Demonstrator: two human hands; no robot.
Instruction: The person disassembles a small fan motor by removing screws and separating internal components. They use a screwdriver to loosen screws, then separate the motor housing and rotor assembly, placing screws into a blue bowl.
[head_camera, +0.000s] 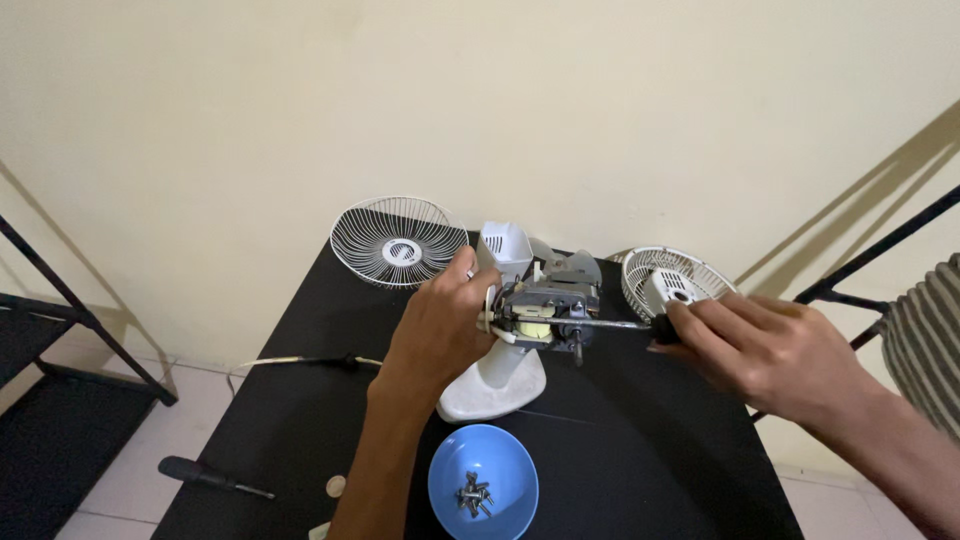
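We are gripping the fan motor (545, 308) with our left hand (440, 325) at the table (640, 460) centre, right hand (770, 350) closed on the screwdriver (615, 324); the tip could slip, gouging the windings.

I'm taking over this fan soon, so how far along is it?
Done: both grilles are off, and screws lie in the blue bowl. In hand: the left hand steadies the exposed motor while the right hand holds a screwdriver to it. Left: the motor sits on its stand.

Screws (474, 494) in the bowl (450, 475) before the fan (520, 320), grilles (398, 240) flanking behind.
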